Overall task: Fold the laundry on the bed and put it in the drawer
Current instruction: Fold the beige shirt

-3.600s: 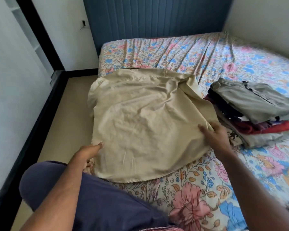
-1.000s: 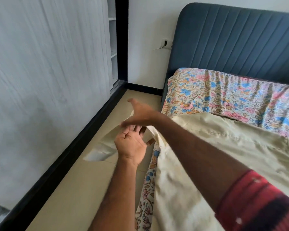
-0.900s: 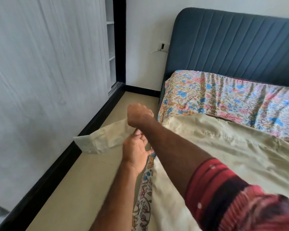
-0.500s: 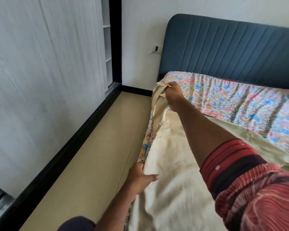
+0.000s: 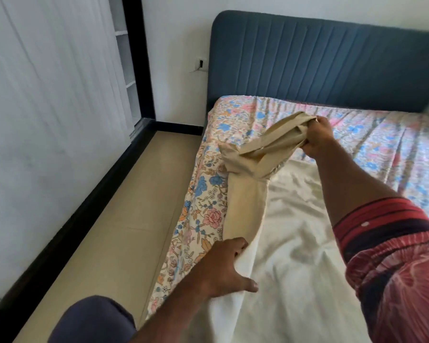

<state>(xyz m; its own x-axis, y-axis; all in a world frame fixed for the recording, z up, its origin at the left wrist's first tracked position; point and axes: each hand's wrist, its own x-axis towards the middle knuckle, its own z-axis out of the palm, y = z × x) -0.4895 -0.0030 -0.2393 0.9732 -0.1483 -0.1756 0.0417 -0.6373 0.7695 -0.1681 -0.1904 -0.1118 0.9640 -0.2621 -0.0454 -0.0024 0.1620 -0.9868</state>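
A cream shirt point(image 5: 295, 238) lies spread on the bed's floral sheet point(image 5: 372, 142), along the bed's left edge. My right hand point(image 5: 316, 137) grips the bunched sleeve point(image 5: 270, 142) and holds it lifted above the shirt's upper left part. My left hand point(image 5: 224, 266) pinches the shirt's left edge near the mattress side, fingers tucked under the fabric and thumb on top. The left side of the shirt is turned inward in a long fold between the two hands.
A blue padded headboard point(image 5: 320, 60) stands behind the bed. A strip of beige floor point(image 5: 119, 219) runs along the left, bounded by a white wardrobe door point(image 5: 47, 120) with a black base. My knee in dark fabric point(image 5: 92, 320) is at the bottom left.
My right hand has carried the sleeve from over the bed's edge to the right, above the shirt. My left hand still holds the shirt's left edge, and the side fold is longer.
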